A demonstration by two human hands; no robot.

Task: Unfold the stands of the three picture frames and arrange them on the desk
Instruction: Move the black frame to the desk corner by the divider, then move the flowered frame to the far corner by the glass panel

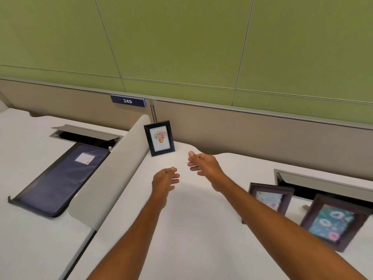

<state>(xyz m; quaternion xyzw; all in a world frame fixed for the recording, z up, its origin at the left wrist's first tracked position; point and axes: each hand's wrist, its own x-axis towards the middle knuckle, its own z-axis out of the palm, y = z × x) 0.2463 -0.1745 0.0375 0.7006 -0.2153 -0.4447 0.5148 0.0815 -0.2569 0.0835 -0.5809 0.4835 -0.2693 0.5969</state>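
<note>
A small black picture frame (159, 138) with a flower print stands upright at the back corner of the white desk (187, 229), beside the low divider. My left hand (164, 179) hovers in front of it, fingers apart, holding nothing. To its right, my right hand (203, 164) is also open and empty, a short way from the frame. Two dark brown frames lie on the desk at the right: one with a pale print (269, 199) and a larger one with a teal floral print (333, 221). Both look tilted; their stands are hidden.
A beige divider (109, 170) separates this desk from the left one, where a dark blue folder (60, 178) lies below an open cable hatch (86, 136). A second cable hatch (323, 180) opens behind the brown frames. A partition with sign 249 (128, 101) runs along the back.
</note>
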